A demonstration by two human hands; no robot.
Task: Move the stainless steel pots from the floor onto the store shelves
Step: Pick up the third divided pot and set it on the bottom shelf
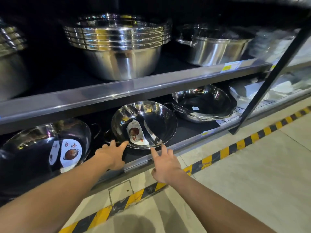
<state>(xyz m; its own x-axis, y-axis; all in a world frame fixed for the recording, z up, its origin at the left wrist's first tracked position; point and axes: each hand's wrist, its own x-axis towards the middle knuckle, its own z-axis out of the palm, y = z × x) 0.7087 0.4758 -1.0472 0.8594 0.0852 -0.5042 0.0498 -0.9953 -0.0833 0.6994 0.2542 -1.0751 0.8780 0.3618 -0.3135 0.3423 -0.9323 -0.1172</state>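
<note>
A: Where is the pot right now?

B: The divided pot (144,124) sits on the lower shelf (181,143), tilted up on its near rim so the bowl faces outward. A curved partition splits it, and a paper label lies in the left half. Its near rim is at the shelf's front edge.

A: And the hands?

B: The left hand (111,156) is at 8 o'clock from the pot, fingers spread, fingertips touching or just short of the rim; I can't tell which. The right hand (164,164) is at 6 o'clock, also spread, index finger pointing up toward the rim's lowest point. Neither grip is closed on anything.

A: Which one is nearer?

B: Both are about equally near, one on each side of the near rim. My guess is the pot is being settled into place, so the next move turns on the rim lying at 12 o'clock from both palms.

A: Neighbours?

B: Another labelled pot (50,145) at 9 o'clock, a stack of steel bowls (203,105) at 2 o'clock, and deep stacked basins (117,46) on the upper shelf (117,88).
</note>
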